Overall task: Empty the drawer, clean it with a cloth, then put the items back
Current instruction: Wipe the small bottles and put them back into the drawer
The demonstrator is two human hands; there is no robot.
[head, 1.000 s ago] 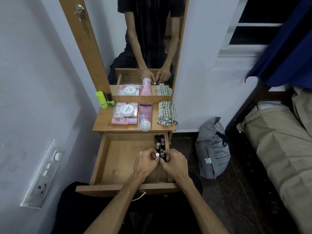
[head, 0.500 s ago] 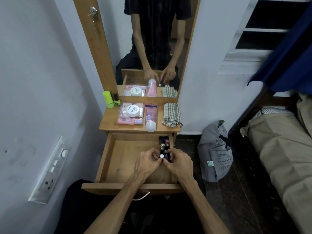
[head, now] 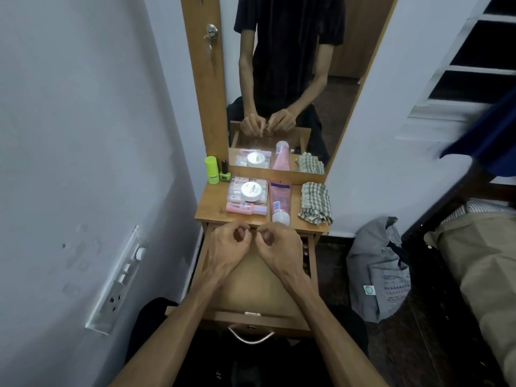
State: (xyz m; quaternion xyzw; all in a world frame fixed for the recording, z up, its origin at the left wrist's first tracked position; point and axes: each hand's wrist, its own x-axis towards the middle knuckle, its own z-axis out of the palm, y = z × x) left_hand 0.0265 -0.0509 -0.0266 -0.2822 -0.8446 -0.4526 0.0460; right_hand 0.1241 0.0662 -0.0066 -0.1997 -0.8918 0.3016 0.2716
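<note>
Both hands have risen from the small bottles (head: 306,248) in the drawer (head: 252,286), left hand (head: 231,244) and right hand (head: 275,244) curled, contents indiscernible; carry loads level to the tabletop (head: 212,210).

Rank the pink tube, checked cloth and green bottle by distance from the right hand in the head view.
From the right hand:
1. Pink tube, just beyond it, cap toward the hand.
2. Checked cloth, on the shelf's right end.
3. Green bottle, back left corner.
</note>
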